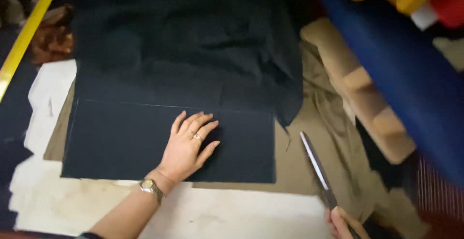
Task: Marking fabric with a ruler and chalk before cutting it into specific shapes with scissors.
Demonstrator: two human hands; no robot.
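Left hand (186,147) flat, fingers spread, pressing the dark navy rectangular cloth panel (121,142); right hand (344,223) clamped on long steel fabric scissors (316,169), blades together.

The left hand (186,147) lies on the cloth (145,142); the scissors (316,169) lie right of it.

One flat dark navy fabric sheet (145,142), one pair of long steel scissors (316,169), one yellow ruler (21,41), one gold wristwatch (151,187), two hands, left hand (186,147), right hand (343,223).

bare table (232,215) near, fabric rolls (406,70) crowding right
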